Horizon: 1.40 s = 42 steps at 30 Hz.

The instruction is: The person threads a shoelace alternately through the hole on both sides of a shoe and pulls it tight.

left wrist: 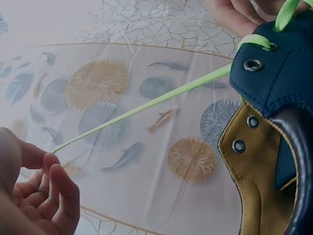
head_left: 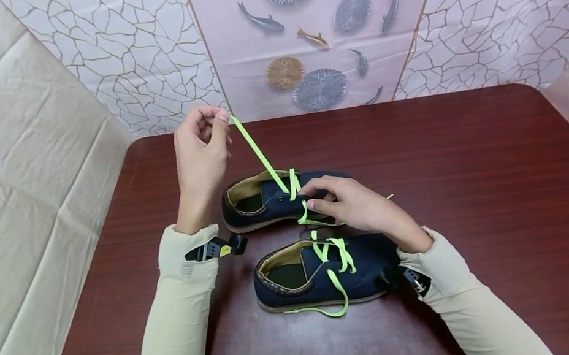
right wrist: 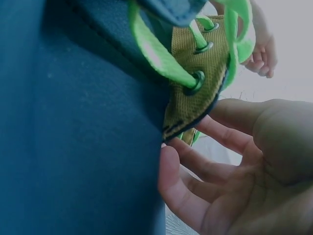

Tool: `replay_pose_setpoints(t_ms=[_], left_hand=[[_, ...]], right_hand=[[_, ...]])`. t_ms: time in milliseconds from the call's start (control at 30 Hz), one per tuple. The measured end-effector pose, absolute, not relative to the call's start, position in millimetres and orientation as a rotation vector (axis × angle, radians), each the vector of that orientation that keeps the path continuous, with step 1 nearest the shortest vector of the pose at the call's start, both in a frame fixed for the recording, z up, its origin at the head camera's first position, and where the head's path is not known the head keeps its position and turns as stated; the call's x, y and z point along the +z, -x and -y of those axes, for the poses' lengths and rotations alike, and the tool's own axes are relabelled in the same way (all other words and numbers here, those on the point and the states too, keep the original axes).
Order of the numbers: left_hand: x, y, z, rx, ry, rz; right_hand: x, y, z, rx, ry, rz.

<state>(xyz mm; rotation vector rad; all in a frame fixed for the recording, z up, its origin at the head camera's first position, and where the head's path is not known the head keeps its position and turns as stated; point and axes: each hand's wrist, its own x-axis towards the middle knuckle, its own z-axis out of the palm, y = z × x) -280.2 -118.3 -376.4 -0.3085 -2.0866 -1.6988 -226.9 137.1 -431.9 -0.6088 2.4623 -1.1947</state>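
Up and left of the far navy shoe (head_left: 257, 216), my left hand (head_left: 201, 147) pinches the end of a neon-green shoelace (head_left: 258, 153) between thumb and fingertips. The lace runs taut down to the shoe's eyelets; in the left wrist view, bare metal eyelets (left wrist: 253, 65) show near the ankle opening. My right hand (head_left: 358, 203) holds the far shoe by its laced upper, thumb on the near side and fingers over the top. Its exact hold is partly hidden in the right wrist view by the near shoe (right wrist: 98, 122). Another loose lace length lies beneath the right hand.
In front stands the near navy shoe (head_left: 291, 288), with green laces (head_left: 338, 287) threaded and one end trailing on the dark red-brown table (head_left: 486, 183). Both toes point right. A patterned cloth (head_left: 328, 28) hangs behind the table, and a pale cloth (head_left: 12, 183) lies along the left.
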Motion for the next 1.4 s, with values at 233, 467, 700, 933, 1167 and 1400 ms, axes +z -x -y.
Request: replay_pose_setpoints(t_ms=[233, 467, 700, 933, 1167, 1400], left_hand=[[-376, 279, 123, -1.745, 0.309, 2.135], [-367, 275, 120, -1.738, 0.41, 2.331], [-363, 267, 114, -1.658, 0.583, 2.484], [-366, 266, 110, -1.605, 0.685, 2.549], [-373, 275, 108, -1.554, 0.79, 2.6], [-399, 299, 127, -1.138, 0.793, 2.988]], right_hand=[[-429, 231, -136, -1.161, 0.646, -2.472], [-405, 233, -133, -1.322, 0.587, -2.582], [-378, 240, -108, -1.509, 0.676, -2.578], [-375, 243, -102, -1.68, 0.675, -2.554], [-372, 246, -105, -1.653, 0.622, -2.574], [-375, 247, -108, -1.702, 0.514, -2.536]])
